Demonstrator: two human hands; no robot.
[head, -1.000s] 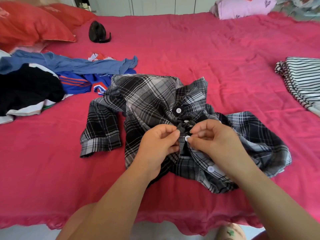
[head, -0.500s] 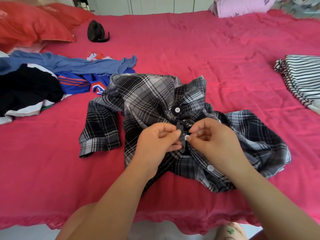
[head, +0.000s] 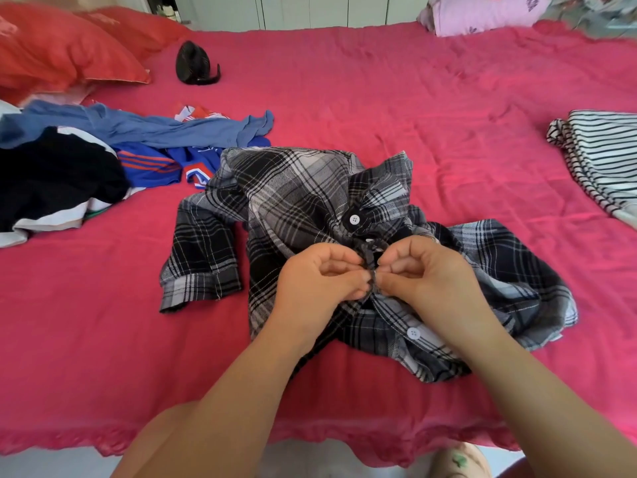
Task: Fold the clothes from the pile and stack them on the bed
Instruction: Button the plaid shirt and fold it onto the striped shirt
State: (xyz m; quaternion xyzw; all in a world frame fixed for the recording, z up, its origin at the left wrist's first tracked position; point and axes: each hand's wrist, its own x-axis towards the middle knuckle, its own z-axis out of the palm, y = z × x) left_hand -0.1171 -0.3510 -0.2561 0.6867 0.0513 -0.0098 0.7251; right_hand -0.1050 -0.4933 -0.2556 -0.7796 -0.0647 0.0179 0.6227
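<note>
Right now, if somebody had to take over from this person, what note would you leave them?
Left hand and right hand: both pinch the front edge of the plaid shirt.
The shirt lies crumpled in the middle of the bed, not yet folded.
The pile of clothes waits at the left.
A striped top lies at the right, seemingly folded.
Left to do: fold the shirt, stack it, then the pile.

With my left hand (head: 320, 276) and right hand (head: 425, 270) I am pinching the button placket of the plaid shirt (head: 303, 201), fingertips nearly touching. The shirt is lying crumpled on the pink bed (head: 413, 108), the clothes pile (head: 103, 160) sitting at its left and a striped garment (head: 603, 160) lying far right.
</note>
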